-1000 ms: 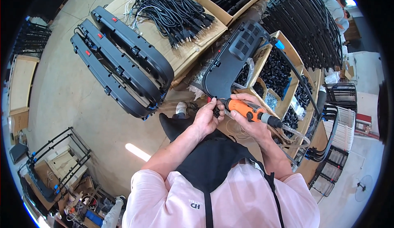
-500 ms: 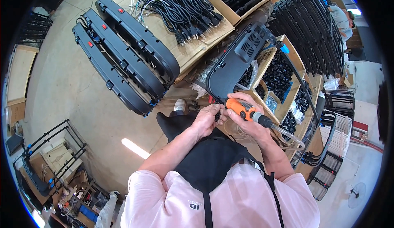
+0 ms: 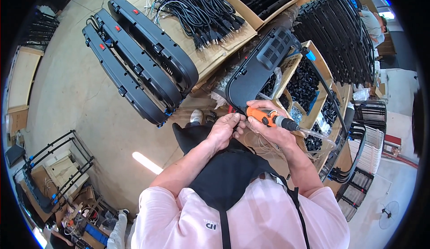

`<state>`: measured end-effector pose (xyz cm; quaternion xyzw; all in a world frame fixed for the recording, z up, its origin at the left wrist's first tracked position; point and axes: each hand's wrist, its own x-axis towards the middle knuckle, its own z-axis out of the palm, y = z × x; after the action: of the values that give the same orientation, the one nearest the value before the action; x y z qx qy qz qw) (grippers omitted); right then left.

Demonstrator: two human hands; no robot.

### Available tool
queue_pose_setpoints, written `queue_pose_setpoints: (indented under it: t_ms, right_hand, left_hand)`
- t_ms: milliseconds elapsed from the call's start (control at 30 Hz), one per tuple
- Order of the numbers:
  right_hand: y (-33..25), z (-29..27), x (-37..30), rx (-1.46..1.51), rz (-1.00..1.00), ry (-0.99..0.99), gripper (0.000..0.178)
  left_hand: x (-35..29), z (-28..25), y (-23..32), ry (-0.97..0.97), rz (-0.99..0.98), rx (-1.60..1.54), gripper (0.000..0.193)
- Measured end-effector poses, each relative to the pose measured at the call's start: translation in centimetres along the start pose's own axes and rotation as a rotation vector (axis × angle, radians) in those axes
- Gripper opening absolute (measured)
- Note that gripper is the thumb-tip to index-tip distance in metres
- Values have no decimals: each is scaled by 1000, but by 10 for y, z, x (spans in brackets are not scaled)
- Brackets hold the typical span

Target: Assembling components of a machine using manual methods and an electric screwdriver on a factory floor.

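Observation:
My right hand (image 3: 271, 131) is wrapped round an orange pneumatic screwdriver (image 3: 261, 116) with a clear air hose (image 3: 320, 135) at its back end. The driver's front end points left, at the near end of a black plastic housing (image 3: 244, 81) with a vented box on top. Close by the driver's front, my left hand (image 3: 226, 130) has its fingers pinched together at the housing's near edge. Whatever sits between those fingertips is hidden or too small to name. The spot where the tool meets the housing is also covered by my hands.
Right of the housing, a divided box (image 3: 278, 88) holds small black parts and screws. Three black housings with red switches (image 3: 148, 65) stand at the left. Beyond lie bundled black power cables (image 3: 197, 11) on cardboard. Stacked black frames (image 3: 333, 34) and a person (image 3: 371, 25) are at the far right.
My left fingers have shifted slightly and draw closer together by the housing's edge. The screwdriver, still in my right hand, has tilted a little, its hose end moving up and right.

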<state>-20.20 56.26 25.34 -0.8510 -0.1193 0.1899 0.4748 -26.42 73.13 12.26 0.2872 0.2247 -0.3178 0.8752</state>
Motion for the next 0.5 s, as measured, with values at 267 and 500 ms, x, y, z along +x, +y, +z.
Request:
queue_pose_setpoints:
  t_ms: [267,500]
  right_hand:
    - [-2,2,2,-65,-24,-27,40]
    - [-10,-10,-9,105,-55,116,44]
  left_hand:
    - [3,-1,-5,67,31,105,22]
    - [-2,4,5,91,75,-110,27]
